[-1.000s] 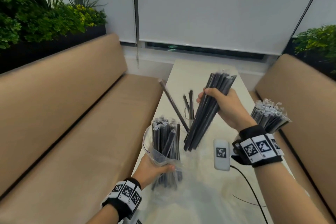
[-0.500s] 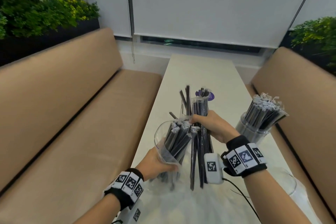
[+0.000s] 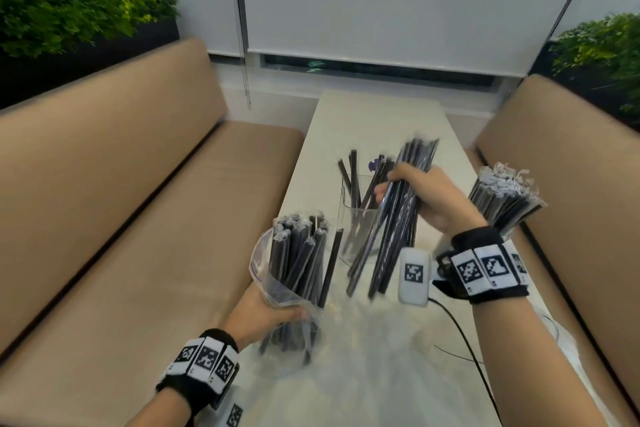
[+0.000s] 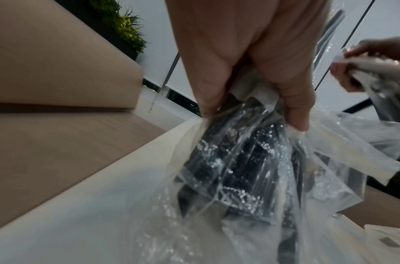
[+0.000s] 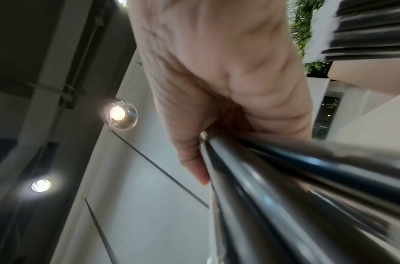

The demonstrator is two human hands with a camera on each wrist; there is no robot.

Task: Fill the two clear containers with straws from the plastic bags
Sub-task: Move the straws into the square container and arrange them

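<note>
My left hand (image 3: 266, 314) grips a clear plastic bag (image 3: 277, 288) of black wrapped straws (image 3: 299, 253) near its bottom, holding it upright above the table's near end; the left wrist view shows the fingers (image 4: 291, 100) squeezing the bag (image 4: 251, 169). My right hand (image 3: 426, 199) holds a bundle of black straws (image 3: 391, 225), tilted, just in front of a clear square container (image 3: 360, 215) that has a few straws leaning in it. In the right wrist view the bundle (image 5: 296, 205) is blurred under my fingers (image 5: 194, 160). A second clear container full of straws (image 3: 502, 198) stands at the right.
The long white table (image 3: 381, 121) runs away between two tan benches (image 3: 121, 201). A white tagged device (image 3: 414, 276) with a black cable (image 3: 464, 340) hangs by my right wrist. Loose clear plastic (image 3: 561, 333) lies at the table's right edge. Planters stand behind both benches.
The right hand dipped down beside the bag, then lifted a straw bundle up and right towards the square container. The left hand kept holding the bag.
</note>
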